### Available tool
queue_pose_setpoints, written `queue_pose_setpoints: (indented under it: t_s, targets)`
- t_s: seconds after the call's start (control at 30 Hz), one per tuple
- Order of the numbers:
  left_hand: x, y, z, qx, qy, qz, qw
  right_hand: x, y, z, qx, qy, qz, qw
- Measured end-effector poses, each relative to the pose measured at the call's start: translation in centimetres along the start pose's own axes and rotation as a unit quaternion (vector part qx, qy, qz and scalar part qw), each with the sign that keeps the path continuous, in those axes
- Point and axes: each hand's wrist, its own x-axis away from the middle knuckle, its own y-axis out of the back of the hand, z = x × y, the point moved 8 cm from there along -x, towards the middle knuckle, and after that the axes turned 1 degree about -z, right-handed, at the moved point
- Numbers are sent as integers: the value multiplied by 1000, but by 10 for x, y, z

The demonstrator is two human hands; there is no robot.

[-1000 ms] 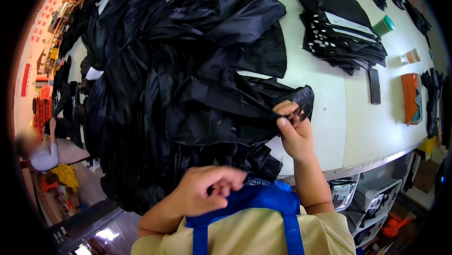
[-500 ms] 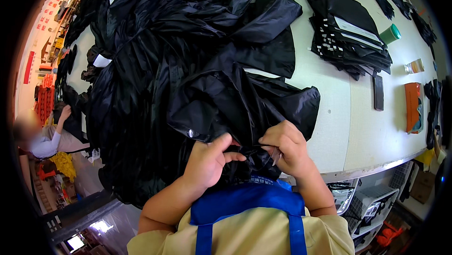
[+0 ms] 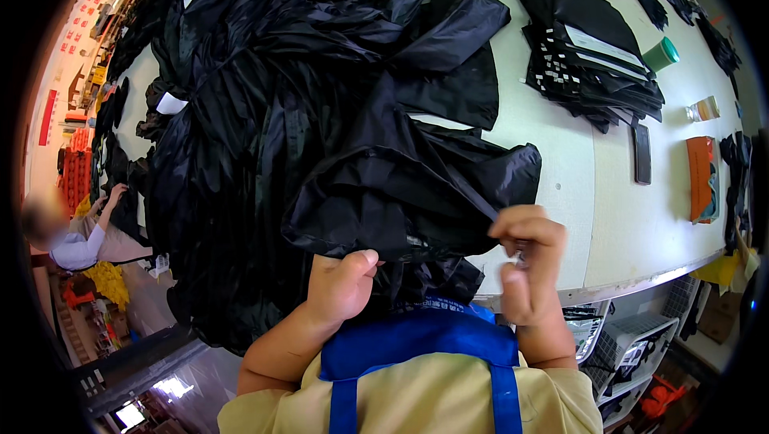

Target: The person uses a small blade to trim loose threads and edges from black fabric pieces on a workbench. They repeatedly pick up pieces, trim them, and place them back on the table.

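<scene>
In front of me a black, slightly glossy piece of fabric (image 3: 376, 194) is spread open along its near edge, part of a large heap of the same cloth. My left hand (image 3: 340, 286) is closed on that edge, thumb on top and the other fingers hidden beneath the cloth. Right of it, my right hand (image 3: 533, 266) is raised and smeared by motion, its fingers curled. A small shiny metal thing (image 3: 521, 255) shows between those fingers; its kind is unclear. The fingers are close to the fabric's right edge, but whether they touch it I cannot tell.
On the pale table (image 3: 565, 234), a stack of black cut pieces (image 3: 593, 50) lies at the far right. Near it are a green cup (image 3: 661, 55), a glass jar (image 3: 703, 110), a phone (image 3: 642, 154) and an orange box (image 3: 701, 182). Another person (image 3: 84, 238) works at the left.
My right hand has moved away to the right from beside my left hand. The fabric's near edge has opened out wider, and my left thumb now presses down on it.
</scene>
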Motion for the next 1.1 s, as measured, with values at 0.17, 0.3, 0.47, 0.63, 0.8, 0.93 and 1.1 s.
queue_pose_setpoints:
  t_s: [0.17, 0.3, 0.47, 0.63, 0.8, 0.93, 1.1]
  targets:
    - [2, -4, -5, 6, -18, 11, 1000, -20, -24, -6, 129, -21, 140, 981]
    - [0, -6, -9, 22, -19, -2, 1000, -18, -26, -19, 71, -66, 159, 982]
    - [2, -1, -5, 17, -16, 6, 1000, -16, -26, -29, 13, -116, 172, 978]
    - [1, -1, -3, -2, -13, 5, 1000, -13, -27, -41, -31, -154, 189, 969]
    - [4, 4, 4, -101, -4, 31, 994, -17, -32, -36, -26, -141, 216, 966]
    - [4, -1, 2, -71, -5, 13, 997, -22, -36, -26, 10, -85, 195, 977]
    - [2, -6, 0, -6, 10, -8, 1000, -23, -35, -11, 65, 14, 181, 981]
